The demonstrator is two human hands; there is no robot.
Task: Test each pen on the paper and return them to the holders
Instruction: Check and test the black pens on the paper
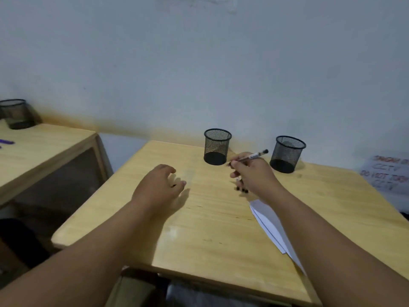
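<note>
On the wooden desk (199, 229), your right hand (252, 173) grasps a pen (252, 156), angled up-right between two mesh holders (217, 146); your left hand (158, 185) hovers released, paper (269, 220) beneath your right forearm.

Room: pale grey-blue painted wall (199, 63) with an orange-brown stain along its base, light wood counter (199, 229) set against it, second matching wooden desk (44, 147) at left with a dark panel beneath, printed paper notice (385, 173) leaning at right, dim even lighting.
</note>
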